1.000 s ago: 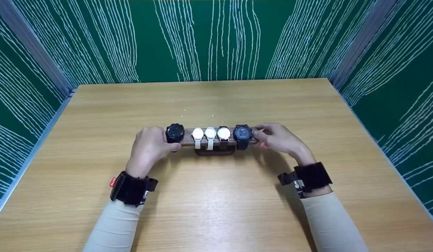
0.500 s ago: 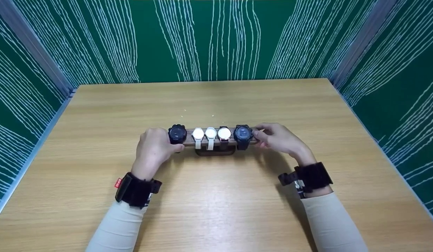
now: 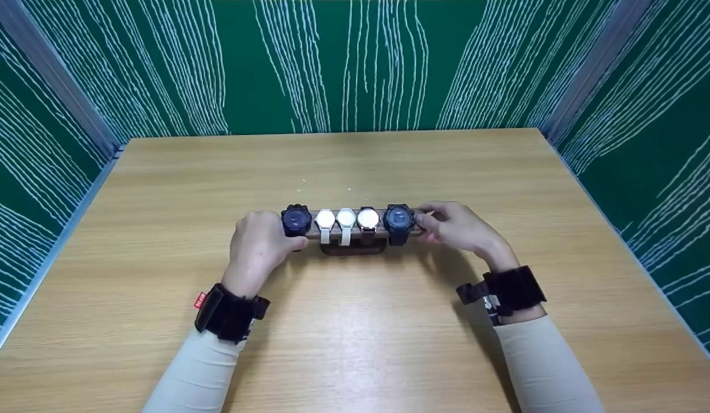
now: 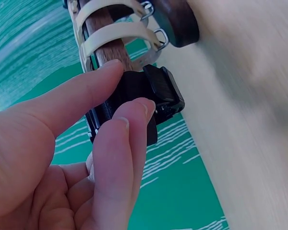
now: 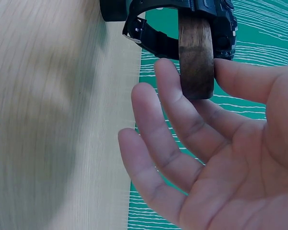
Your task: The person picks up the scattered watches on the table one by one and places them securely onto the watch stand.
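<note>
A wooden watch stand [image 5: 197, 67] carries a row of watches on its bar. At the bar's left end my left hand [image 3: 256, 241] pinches a black watch [image 3: 296, 220] between thumb and fingers, its strap [image 4: 139, 84] around the wood. My right hand [image 3: 455, 228] holds the bar's bare right end with the thumb on one side and fingers on the other. Just inside that grip sits a dark digital watch [image 3: 399, 218]. Between the two big watches are two white-strapped watches, one [image 3: 325, 220] beside the other [image 3: 346, 218], and a dark-strapped watch with a bright face [image 3: 367, 218].
Below the bar, the stand's dark rounded base [image 3: 352, 248] rests on the wooden table [image 3: 355, 332]. A few tiny pale specks [image 3: 301, 184] lie behind the stand. Green walls [image 3: 355, 63] with white lines enclose the table's back and sides.
My left hand has moved right with the black watch along the bar, bringing it close beside the first white-strapped watch. The right hand has stayed in place.
</note>
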Demonstrator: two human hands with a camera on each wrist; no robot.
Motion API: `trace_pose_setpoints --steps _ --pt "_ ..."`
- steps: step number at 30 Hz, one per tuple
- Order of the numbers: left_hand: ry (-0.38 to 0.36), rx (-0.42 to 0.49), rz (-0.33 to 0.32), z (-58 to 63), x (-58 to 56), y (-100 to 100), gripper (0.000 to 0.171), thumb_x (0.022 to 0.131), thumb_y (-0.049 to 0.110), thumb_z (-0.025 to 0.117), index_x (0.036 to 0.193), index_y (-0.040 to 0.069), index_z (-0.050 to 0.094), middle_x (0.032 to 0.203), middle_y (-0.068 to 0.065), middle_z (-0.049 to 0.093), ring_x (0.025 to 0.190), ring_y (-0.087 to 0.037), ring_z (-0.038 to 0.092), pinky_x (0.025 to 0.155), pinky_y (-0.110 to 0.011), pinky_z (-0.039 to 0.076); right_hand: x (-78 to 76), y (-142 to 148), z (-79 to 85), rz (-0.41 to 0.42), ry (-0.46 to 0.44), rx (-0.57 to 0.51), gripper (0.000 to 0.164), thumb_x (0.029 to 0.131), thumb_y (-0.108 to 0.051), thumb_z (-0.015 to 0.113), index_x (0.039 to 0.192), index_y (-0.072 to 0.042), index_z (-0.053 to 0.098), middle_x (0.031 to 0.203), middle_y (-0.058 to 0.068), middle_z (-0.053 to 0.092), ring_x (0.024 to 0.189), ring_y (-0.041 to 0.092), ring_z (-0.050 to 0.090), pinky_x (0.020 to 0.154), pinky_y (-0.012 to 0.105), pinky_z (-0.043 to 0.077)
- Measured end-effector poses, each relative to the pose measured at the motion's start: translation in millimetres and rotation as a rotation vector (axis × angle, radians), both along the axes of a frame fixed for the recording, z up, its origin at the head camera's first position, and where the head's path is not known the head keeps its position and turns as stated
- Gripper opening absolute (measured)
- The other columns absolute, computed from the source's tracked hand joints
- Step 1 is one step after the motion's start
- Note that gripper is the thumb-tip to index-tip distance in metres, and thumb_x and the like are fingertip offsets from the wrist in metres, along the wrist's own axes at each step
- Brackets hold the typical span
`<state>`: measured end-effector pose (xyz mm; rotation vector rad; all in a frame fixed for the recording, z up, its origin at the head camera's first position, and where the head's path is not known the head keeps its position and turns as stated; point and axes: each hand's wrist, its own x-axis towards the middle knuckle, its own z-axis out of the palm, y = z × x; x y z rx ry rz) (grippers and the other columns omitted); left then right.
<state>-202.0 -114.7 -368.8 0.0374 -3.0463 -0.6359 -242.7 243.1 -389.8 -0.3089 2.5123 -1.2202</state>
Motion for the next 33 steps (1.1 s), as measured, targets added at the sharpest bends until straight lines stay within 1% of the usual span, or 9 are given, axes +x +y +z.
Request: trace_pose_setpoints --steps 4,8,14,19,23,30,33 --pt "0.012 0.003 0.0 -1.0 0.0 1.1 0.049 0.078 0.042 0.094 0.075 0.002 0.066 0.084 -0.014 0.071 0.077 -0.03 0.066 0.069 -0.044 0.059 -0.3 -0.3 0.7 0.003 0.0 0.0 0.049 0.112 -0.03 0.054 0.151 -0.001 0.053 0.115 0.02 0.073 0.101 0.035 0.071 0.095 0.047 0.059" --pt "0.02 0.005 -0.004 -1.7 -0.3 2.5 0.049 0.078 0.042 0.094 0.075 0.003 0.065 0.085 -0.015 0.072 0.08 -0.033 0.068 0.072 -0.046 0.059 -1.2 -0.4 -0.1 -0.001 -0.005 -0.006 0.048 0.112 -0.03 0.054 0.15 -0.001 0.054 0.115 0.021 0.073 0.102 0.037 0.071 0.096 0.049 0.059" --pt "0.021 0.0 0.002 -2.2 0.2 4.4 0.051 0.078 0.044 0.094 0.082 -0.001 0.07 0.089 -0.017 0.073 0.084 -0.035 0.07 0.073 -0.047 0.06 -0.9 0.6 -0.4 0.0 -0.016 -0.007 0.048 0.112 -0.029 0.053 0.15 -0.001 0.053 0.118 0.024 0.072 0.104 0.039 0.07 0.097 0.052 0.058" --pt "0.039 -0.005 -0.005 -3.1 2.0 5.8 0.051 0.077 0.044 0.095 0.08 -0.001 0.07 0.085 -0.015 0.073 0.079 -0.031 0.068 0.07 -0.045 0.059 -1.5 -0.4 0.1 0.0 -0.01 -0.003 0.049 0.112 -0.031 0.054 0.151 -0.001 0.053 0.114 0.02 0.073 0.1 0.034 0.072 0.097 0.047 0.059" --pt "0.049 -0.006 -0.005 -3.3 3.0 6.2 0.052 0.076 0.044 0.096 0.077 0.0 0.069 0.084 -0.014 0.072 0.078 -0.03 0.068 0.069 -0.044 0.059 -1.5 -0.7 0.7 0.001 -0.007 -0.002 0.05 0.112 -0.031 0.054 0.151 -0.001 0.053 0.112 0.017 0.073 0.098 0.032 0.072 0.096 0.044 0.059" --pt "0.047 -0.013 -0.005 -2.2 3.6 5.3 0.054 0.077 0.047 0.095 0.079 -0.002 0.071 0.084 -0.016 0.074 0.078 -0.032 0.07 0.069 -0.044 0.06 -1.4 -0.3 0.0 0.0 -0.003 0.003 0.05 0.112 -0.032 0.054 0.151 -0.002 0.053 0.113 0.018 0.073 0.101 0.034 0.072 0.093 0.037 0.059" --pt "0.05 -0.016 -0.008 -1.8 3.6 5.7 0.055 0.077 0.047 0.095 0.082 -0.003 0.072 0.085 -0.017 0.074 0.077 -0.032 0.07 0.067 -0.045 0.061 -0.8 -0.1 0.3 0.002 -0.003 0.002 0.05 0.112 -0.032 0.055 0.151 -0.001 0.053 0.114 0.018 0.073 0.101 0.033 0.072 0.093 0.038 0.06"
